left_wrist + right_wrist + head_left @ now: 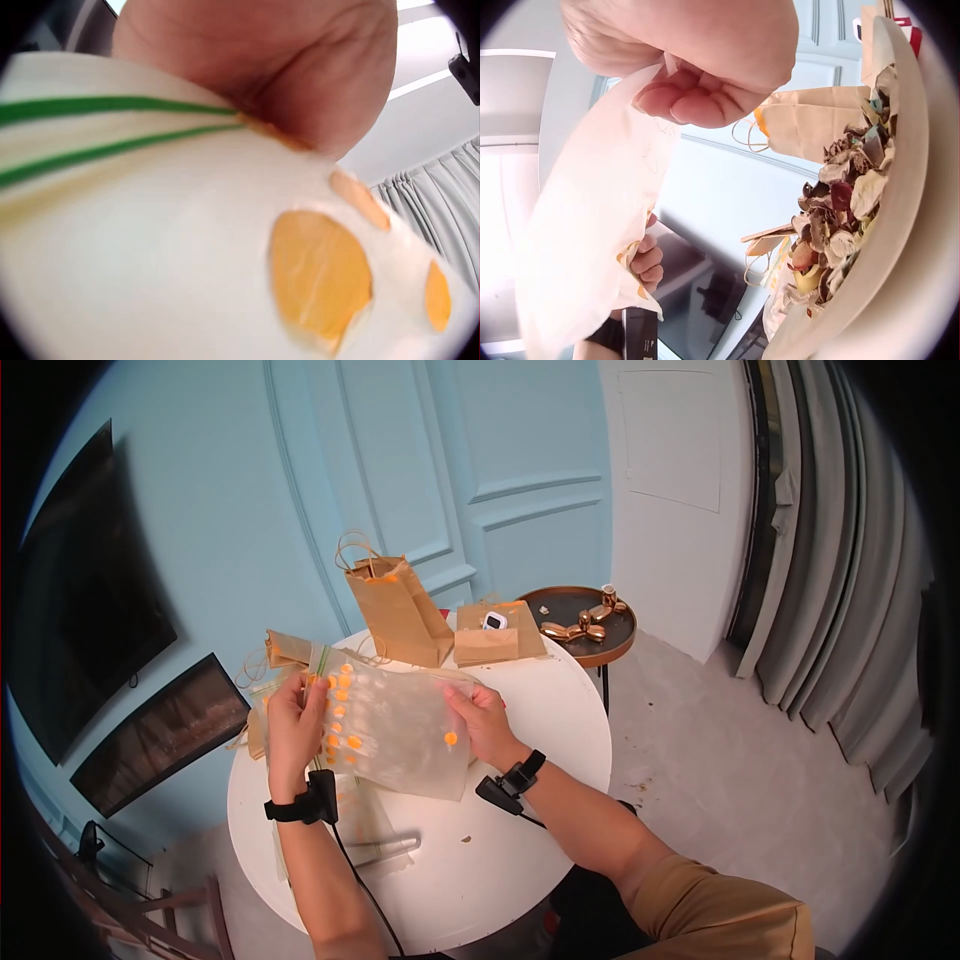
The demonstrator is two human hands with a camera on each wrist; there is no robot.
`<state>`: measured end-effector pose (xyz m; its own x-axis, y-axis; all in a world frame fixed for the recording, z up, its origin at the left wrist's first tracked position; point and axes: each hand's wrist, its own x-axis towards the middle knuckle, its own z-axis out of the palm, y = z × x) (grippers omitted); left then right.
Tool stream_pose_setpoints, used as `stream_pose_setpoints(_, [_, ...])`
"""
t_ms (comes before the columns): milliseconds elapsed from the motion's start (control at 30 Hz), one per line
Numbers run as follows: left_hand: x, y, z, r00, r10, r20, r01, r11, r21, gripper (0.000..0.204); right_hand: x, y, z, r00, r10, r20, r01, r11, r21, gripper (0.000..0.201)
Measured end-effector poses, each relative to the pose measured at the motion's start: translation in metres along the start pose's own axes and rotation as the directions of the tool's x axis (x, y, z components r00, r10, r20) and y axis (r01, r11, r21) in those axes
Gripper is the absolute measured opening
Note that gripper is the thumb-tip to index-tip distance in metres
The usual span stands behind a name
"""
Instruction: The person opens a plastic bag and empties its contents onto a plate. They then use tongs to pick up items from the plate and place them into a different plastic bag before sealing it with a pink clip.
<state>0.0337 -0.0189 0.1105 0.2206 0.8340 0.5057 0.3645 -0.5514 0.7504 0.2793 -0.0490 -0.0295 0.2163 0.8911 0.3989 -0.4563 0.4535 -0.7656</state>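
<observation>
A translucent zip bag [400, 710] with orange dots is stretched between both hands above the white round table. My left hand [294, 725] pinches its zip end, where two green lines [97, 153] run under the thumb in the left wrist view. At the opposite end, my right hand [487, 725] holds the bag's edge between thumb and curled fingers. The bag looks flat. Below the right hand, the right wrist view shows a pale bowl [907, 195] filled with dried petals and pods [840, 225]. From the head, the bag covers most of that bowl.
A tall paper bag [400, 610] stands at the back, beside a flat paper bag [487, 647] bearing a small white device [494, 621]. Another zip bag [355, 815] and a clear scoop-like piece [400, 843] lie near the front. A side table [622, 645] holds shiny copper-coloured figures [580, 630].
</observation>
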Motion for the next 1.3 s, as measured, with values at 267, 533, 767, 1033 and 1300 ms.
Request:
stream_pose_setpoints(267, [-0.017, -0.014, -0.002, 0.99, -0.094, 0.106, 0.095, 0.995, -0.011, 0.03, 0.0, -0.011, 0.013, 0.993, -0.019, -0.114, 0.039, 0.984, 0.177, 0.023])
stream_pose_setpoints(533, [-0.048, -0.039, -0.01, 0.983, 0.183, -0.024, -0.155, 0.888, 0.434, 0.029, -0.004, 0.001, 0.013, 0.999, 0.006, -0.031, -0.005, 1.0, 0.027, 0.025])
stream_pose_setpoints(767, [-0.082, -0.061, -0.039, 0.993, -0.082, -0.088, 0.075, 0.994, -0.076, 0.026, -0.006, -0.011, 0.01, 0.98, 0.125, 0.157, -0.133, 0.99, 0.038, 0.031])
stream_pose_setpoints(1033, [-0.136, -0.09, -0.143, 0.856, -0.184, -0.483, 0.005, 0.938, -0.347, 0.024, -0.031, -0.018, 0.043, 0.809, 0.25, 0.532, 0.228, 0.701, -0.676, 0.028])
stream_pose_setpoints(1300, [-0.204, -0.131, -0.161, 0.798, -0.459, -0.391, 0.384, 0.887, -0.258, 0.003, -0.083, 0.018, 0.079, 0.534, 0.483, 0.694, 0.587, 0.379, -0.716, 0.042])
